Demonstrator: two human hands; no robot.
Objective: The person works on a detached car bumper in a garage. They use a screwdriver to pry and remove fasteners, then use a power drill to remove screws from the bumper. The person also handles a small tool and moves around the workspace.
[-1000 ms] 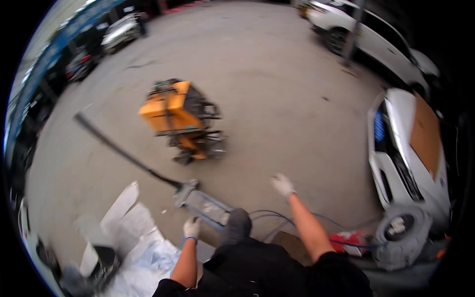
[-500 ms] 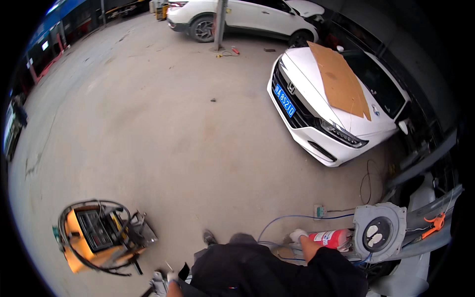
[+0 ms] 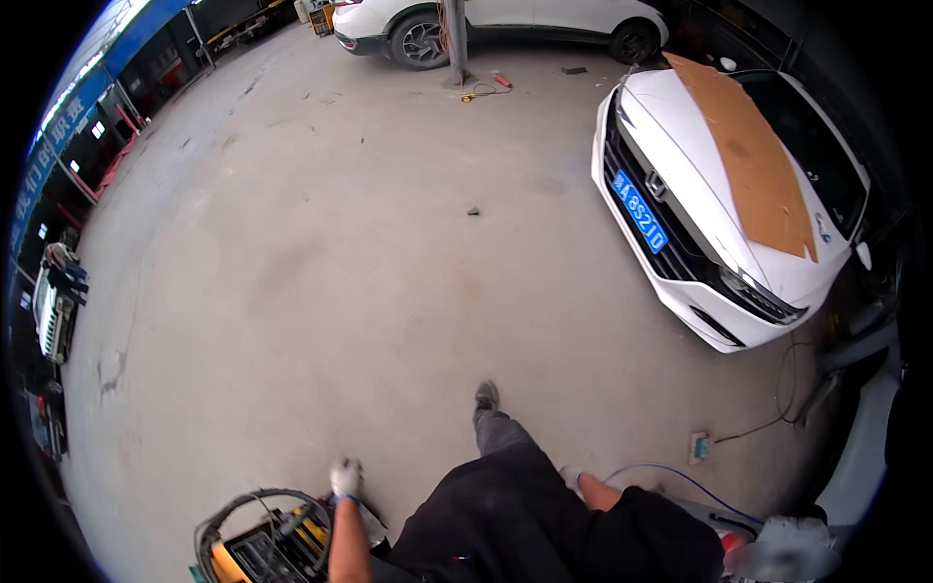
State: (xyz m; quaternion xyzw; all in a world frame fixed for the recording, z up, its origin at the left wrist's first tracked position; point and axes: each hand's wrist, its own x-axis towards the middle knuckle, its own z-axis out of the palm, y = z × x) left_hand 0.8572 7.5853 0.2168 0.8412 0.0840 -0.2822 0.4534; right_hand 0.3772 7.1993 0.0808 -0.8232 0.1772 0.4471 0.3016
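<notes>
My left hand [image 3: 346, 478], in a pale work glove, hangs ahead of my left side with its fingers curled in. A dark shape shows beside the wrist, but what the fingers hold, if anything, is hidden. Close by at the lower left stands a yellow and black wheeled machine [image 3: 228, 562] with a thick black cable [image 3: 216, 513] looped over it. My right hand [image 3: 570, 476], also gloved, is low beside my right thigh, its fingers largely hidden. A blue hose [image 3: 680, 472] curves across the floor near it.
A white car [image 3: 671, 126] with a cardboard sheet [image 3: 753, 146] on its hood stands at the right. Another white car [image 3: 525, 14] is behind a post [image 3: 455, 44]. A small green-and-white box [image 3: 699, 447] with a cord lies on the floor. Red tool parts lie by the post.
My view has shifted left and forward, and a foot has stepped ahead. My left hand has risen forward beside the machine. The red cylinder near my right hand has mostly slipped out of view.
</notes>
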